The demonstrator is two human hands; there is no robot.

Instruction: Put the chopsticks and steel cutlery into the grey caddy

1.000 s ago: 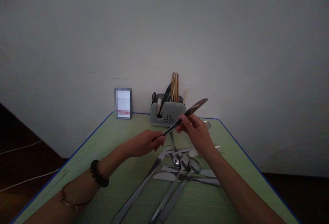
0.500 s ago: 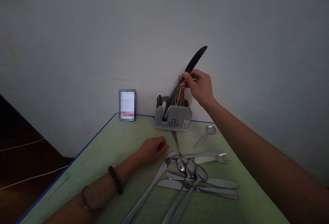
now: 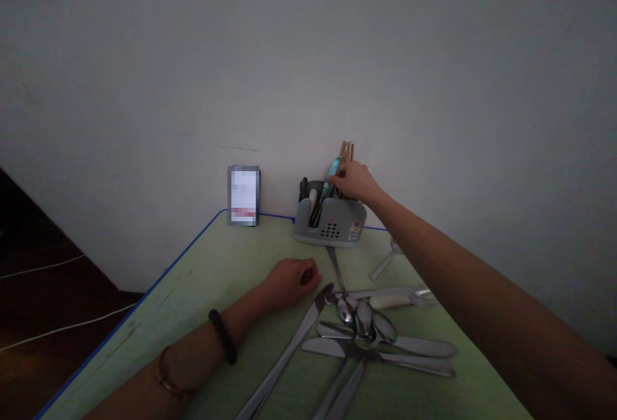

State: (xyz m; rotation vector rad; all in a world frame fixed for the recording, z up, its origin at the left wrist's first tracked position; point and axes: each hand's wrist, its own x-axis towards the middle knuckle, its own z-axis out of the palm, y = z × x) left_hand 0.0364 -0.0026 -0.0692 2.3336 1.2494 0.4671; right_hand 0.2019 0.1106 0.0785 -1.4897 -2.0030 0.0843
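My right hand [image 3: 355,183] reaches over the grey cutlery holder [image 3: 331,227] at the table's far edge, against the wall. Its fingers pinch the top of a table knife [image 3: 333,167] that stands almost wholly inside the holder; only a short bluish piece of blade shows. Wooden chopsticks [image 3: 348,150] stick up behind my fingers. My left hand [image 3: 292,278] rests on the green table [image 3: 216,291] in a loose fist with nothing visible in it, just left of a heap of metal spoons and knives [image 3: 366,330].
A small upright card [image 3: 243,195] leans on the wall left of the holder. A lone spoon [image 3: 383,265] and a white-handled fork [image 3: 400,298] lie beyond the heap. The table's blue-edged left side drops to a dark floor with white cables.
My right hand took the knife from both hands, lifted it over the holder and lowered it in. My left hand let go and settled on the table.
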